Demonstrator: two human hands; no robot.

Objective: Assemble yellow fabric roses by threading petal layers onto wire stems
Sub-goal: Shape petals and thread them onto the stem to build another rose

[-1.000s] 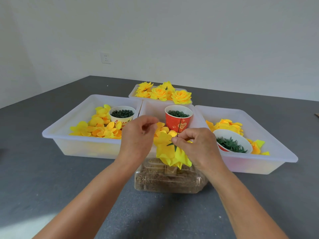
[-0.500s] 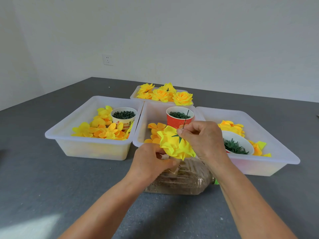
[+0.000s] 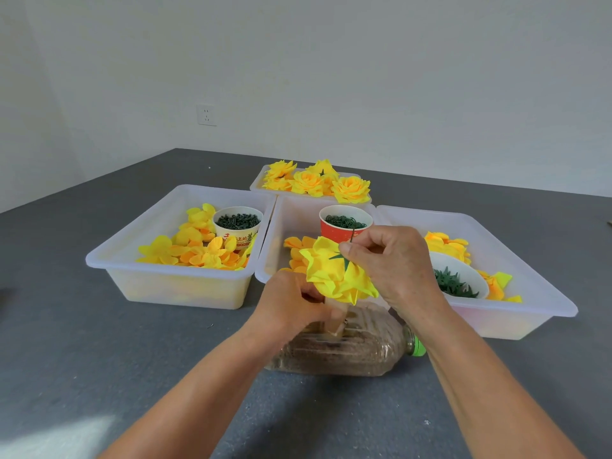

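- The right hand (image 3: 394,263) pinches a thin dark wire stem (image 3: 351,236) above the yellow fabric rose (image 3: 334,276); the left hand (image 3: 291,303) is closed under the bloom, over a clear plastic bottle of brown grit (image 3: 357,352).
- Both work over a grey table (image 3: 99,342) by a white wall (image 3: 331,77), with bare table nearer the person.
- The middle translucent tray (image 3: 275,240) holds a red paper cup (image 3: 334,228) of green rings.

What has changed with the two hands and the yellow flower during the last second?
The left hand went down from beside the flower to under it, and now holds it from below, above the bottle. The right hand rose a little with the yellow flower, and it still pinches the thin wire at the green piece. The trays, cups and finished roses did not move.
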